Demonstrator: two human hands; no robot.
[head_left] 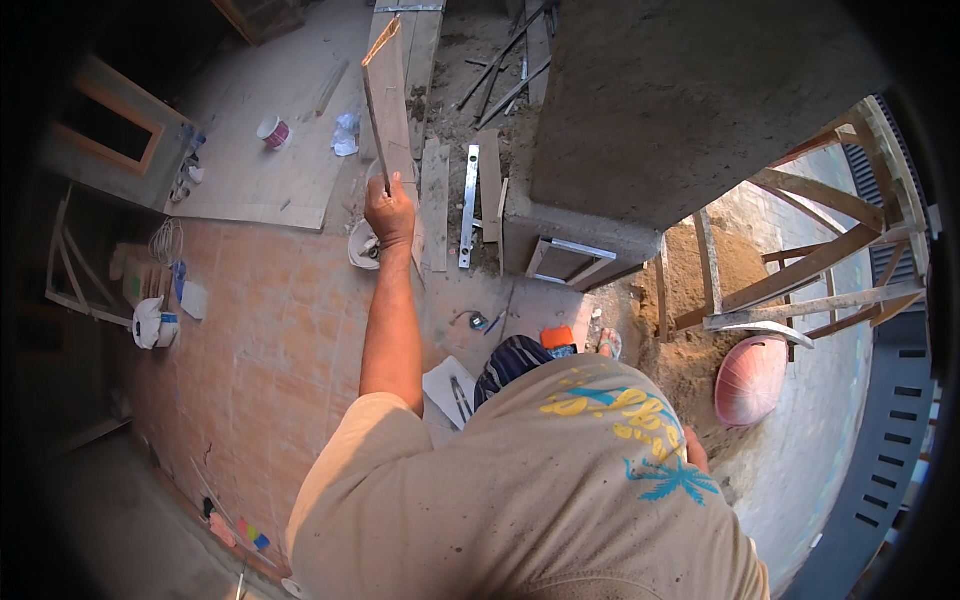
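Observation:
My left arm reaches out ahead, and my left hand (pixel 391 212) is wrapped round the lower end of a long wooden board (pixel 388 105), which rises away from me. Just under that hand sits a white container (pixel 362 246) with something in it. To the right of the hand, a silver spirit level (pixel 469 207) lies beside loose wooden planks (pixel 435 205). A small tape measure (pixel 477 321) and a blue pen-like thing (pixel 495 322) are on the floor nearer to me. Only a sliver of skin shows at my right side; my right hand itself is hidden behind my body.
A plastered block (pixel 620 130) stands ahead right, a small frame (pixel 570 262) at its foot. Wooden trestles (pixel 800 290), a sand heap (pixel 715 270) and a pink basin (pixel 752 380) are to the right. A bucket (pixel 273 133) stands far left, an orange box (pixel 556 337) close by.

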